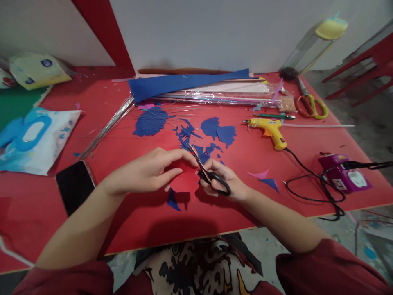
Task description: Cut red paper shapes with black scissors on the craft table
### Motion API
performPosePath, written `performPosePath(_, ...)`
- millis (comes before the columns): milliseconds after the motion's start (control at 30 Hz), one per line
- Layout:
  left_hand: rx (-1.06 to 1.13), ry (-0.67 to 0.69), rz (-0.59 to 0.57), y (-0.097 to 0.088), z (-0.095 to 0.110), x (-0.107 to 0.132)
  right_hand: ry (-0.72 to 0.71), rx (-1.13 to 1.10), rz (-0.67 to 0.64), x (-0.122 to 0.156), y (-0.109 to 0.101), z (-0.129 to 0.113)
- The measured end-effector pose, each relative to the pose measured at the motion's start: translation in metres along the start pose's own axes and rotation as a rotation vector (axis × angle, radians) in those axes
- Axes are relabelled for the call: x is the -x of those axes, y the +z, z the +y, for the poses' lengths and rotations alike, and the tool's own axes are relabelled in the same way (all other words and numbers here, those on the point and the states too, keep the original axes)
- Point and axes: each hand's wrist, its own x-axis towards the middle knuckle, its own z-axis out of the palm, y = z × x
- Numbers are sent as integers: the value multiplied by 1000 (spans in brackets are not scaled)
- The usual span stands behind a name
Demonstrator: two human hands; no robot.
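Note:
My left hand (150, 170) pinches a piece of red paper (184, 180) just above the red table (147, 217). My right hand (225, 180) grips black-handled scissors (204, 168), whose blades are parted and point up and left into the paper's upper edge. Blue paper scraps (187, 133) lie just beyond both hands, and one blue scrap (172, 200) lies under the red piece.
A black phone (75, 186) lies left of my left forearm. A yellow glue gun (270, 129) with a black cord (310, 180) and a purple power strip (345, 176) are at the right. Blue paper roll (184, 82), orange-yellow scissors (311, 104) and plastic bags (33, 137) lie farther off.

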Motion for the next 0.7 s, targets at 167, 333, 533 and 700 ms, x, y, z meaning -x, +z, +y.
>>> performPosePath(167, -13, -3, 14, 0, 0, 0, -25, 21, 56, -1, 0, 1)
performPosePath(333, -3, -12, -41, 1, -1, -1, -69, 24, 133, -3, -2, 3)
performPosePath(533, 3, 41, -169, 7, -1, -4, -68, 145, 170, -6, -3, 0)
performPosePath(700, -10, 4, -259, 15, -3, -7, -69, 213, 253, -8, 4, 3)
